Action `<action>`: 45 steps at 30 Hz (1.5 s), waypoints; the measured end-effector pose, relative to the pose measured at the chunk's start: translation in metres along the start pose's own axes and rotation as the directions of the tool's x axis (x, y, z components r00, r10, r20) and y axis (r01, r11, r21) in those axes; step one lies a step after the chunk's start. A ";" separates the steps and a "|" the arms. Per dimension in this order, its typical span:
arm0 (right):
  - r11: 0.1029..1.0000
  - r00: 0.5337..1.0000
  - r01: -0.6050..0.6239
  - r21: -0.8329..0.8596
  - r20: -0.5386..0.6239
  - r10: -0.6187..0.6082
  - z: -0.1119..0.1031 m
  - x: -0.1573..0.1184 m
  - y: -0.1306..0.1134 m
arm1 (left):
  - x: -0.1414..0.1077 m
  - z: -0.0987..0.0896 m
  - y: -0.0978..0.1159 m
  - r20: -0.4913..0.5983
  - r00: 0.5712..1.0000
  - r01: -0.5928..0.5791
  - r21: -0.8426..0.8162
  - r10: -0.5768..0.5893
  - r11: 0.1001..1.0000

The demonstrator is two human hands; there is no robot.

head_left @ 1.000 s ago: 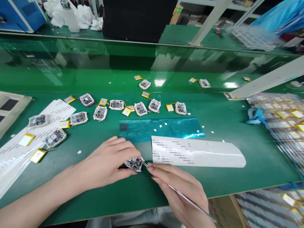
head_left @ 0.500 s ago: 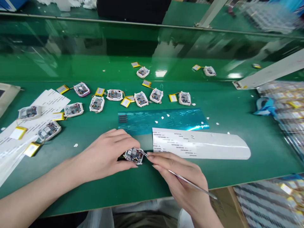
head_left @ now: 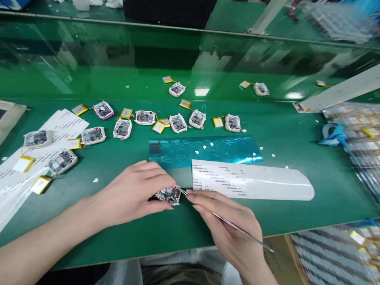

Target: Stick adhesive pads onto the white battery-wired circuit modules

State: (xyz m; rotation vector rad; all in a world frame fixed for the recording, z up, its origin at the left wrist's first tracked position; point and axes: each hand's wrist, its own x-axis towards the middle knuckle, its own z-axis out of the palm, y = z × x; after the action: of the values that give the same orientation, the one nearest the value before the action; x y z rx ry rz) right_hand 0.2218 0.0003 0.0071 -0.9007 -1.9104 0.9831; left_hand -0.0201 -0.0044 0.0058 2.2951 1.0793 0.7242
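My left hand point(head_left: 139, 190) is closed round a smartwatch case point(head_left: 168, 195) with its circuit board facing up. Thumb and fingers grip its left part and hide that side. In a pen-like hold, my right hand point(head_left: 228, 221) pinches a pair of metal tweezers point(head_left: 234, 227). The tweezers' tips meet the right edge of the watch case; whether something tiny is between them I cannot tell. Just beyond the hands lies a blue film strip point(head_left: 184, 148) with several dark pieces at its left end. A white printed backing sheet point(head_left: 261, 182) is right of the case.
Several open watch cases point(head_left: 122, 128) with yellow-edged batteries point(head_left: 158, 126) lie across the green bench point(head_left: 118, 245). More printed paper point(head_left: 18, 186) is at the left. A white post point(head_left: 338, 89) stands at the right, near trays of parts point(head_left: 353, 138). Small white bits point(head_left: 95, 180) are scattered about.
The view has shifted very slightly. Both hands, the watch case and the tweezers keep nearly the same positions; the tweezers' tips are still at the case's right edge.
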 end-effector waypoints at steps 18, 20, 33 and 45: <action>0.999 0.994 -0.004 -0.049 -0.106 -0.001 0.001 -0.009 -0.005 | -0.002 -0.004 0.006 0.040 0.975 -0.219 0.372 0.220 0.902; 0.998 0.990 -0.012 -0.054 -0.143 0.004 0.001 -0.010 -0.005 | 0.001 -0.006 0.007 0.074 0.972 -0.236 0.385 0.225 0.892; 0.999 0.995 0.001 -0.039 -0.104 -0.005 0.004 -0.002 0.003 | -0.004 0.001 -0.008 -0.047 0.983 -0.158 0.282 0.178 0.946; 0.998 0.995 -0.054 0.011 -0.078 0.055 0.003 0.007 0.001 | -0.002 -0.005 -0.005 -0.014 0.971 -0.224 0.310 0.239 0.924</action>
State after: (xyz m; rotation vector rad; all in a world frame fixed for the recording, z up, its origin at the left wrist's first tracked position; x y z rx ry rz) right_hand 0.2165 0.0055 0.0068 -0.9763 -1.8233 0.9737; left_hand -0.0272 -0.0024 0.0055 2.7185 1.0115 0.7526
